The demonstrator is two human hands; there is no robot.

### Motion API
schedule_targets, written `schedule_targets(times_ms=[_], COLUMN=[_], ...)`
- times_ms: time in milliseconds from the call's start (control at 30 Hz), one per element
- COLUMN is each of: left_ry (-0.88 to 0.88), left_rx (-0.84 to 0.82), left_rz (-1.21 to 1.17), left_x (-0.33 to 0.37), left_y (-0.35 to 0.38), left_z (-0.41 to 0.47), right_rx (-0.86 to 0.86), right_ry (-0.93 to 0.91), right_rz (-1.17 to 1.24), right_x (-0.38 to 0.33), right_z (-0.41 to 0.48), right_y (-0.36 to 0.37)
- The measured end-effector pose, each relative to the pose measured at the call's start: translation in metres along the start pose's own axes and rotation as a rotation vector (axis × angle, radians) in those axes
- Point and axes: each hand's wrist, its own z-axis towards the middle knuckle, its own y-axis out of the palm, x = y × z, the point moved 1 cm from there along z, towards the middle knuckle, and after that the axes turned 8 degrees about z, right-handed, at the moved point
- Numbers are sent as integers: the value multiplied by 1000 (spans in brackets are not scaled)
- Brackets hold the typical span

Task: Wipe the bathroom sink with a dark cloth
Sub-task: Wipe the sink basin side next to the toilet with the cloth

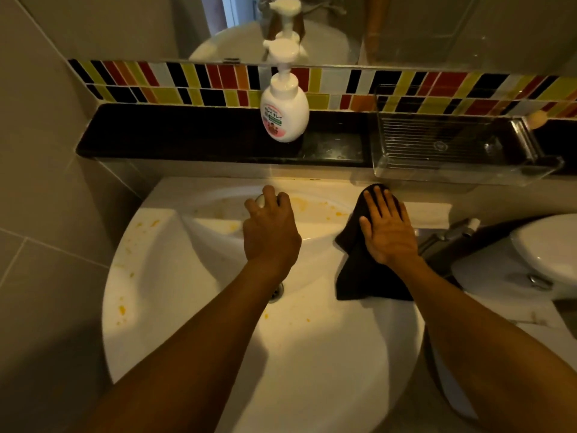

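**Kid:** What is closest to us?

**Helper:** The white sink (193, 307). It has little yellow spots near the front rim, up the left side, and more at the back. The drain (277, 291) peeks out from under one arm.

**Kid:** So is the sink clean yet?

**Helper:** No. I think the wiping has only begun, because so many spots are left.

**Kid:** Where is the dark cloth (359, 273)?

**Helper:** On the right side of the sink, draped over the rim and down into the bowl. The right hand (387, 232) lies flat on top of it, fingers spread out, pushing it down.

**Kid:** And the other one?

**Helper:** The left hand (271, 228) is curled around a small round knob (259, 200) at the back of the sink. It may be the tap, but most of it is hidden.

**Kid:** What should come next?

**Helper:** I think the cloth must slide left, over the yellow mess at the back, pressed down hard. The left hand is in the way there.

**Kid:** What is farther back?

**Helper:** A black shelf (175, 135) with a white soap bottle (284, 110) and a clear tray (462, 145). Behind them are colored tiles (193, 79).
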Motion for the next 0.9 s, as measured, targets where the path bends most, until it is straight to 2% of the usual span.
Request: schedule_targets(times_ms=[267, 500, 733, 900], left_ry=[16, 21, 19, 20], left_rx=[-10, -22, -30, -36], left_rz=[-15, -20, -25, -25], left_x=[0, 0, 0, 2], left_y=[-4, -7, -9, -5], left_z=[-3, -2, -2, -3], right_rx=[-65, 15, 132, 106], right_ry=[9, 93, 357, 341], right_rz=[108, 188, 426, 411], right_x=[9, 16, -28, -23], right_z=[-12, -102, -242, -225], right_y=[-6, 9, 40, 36])
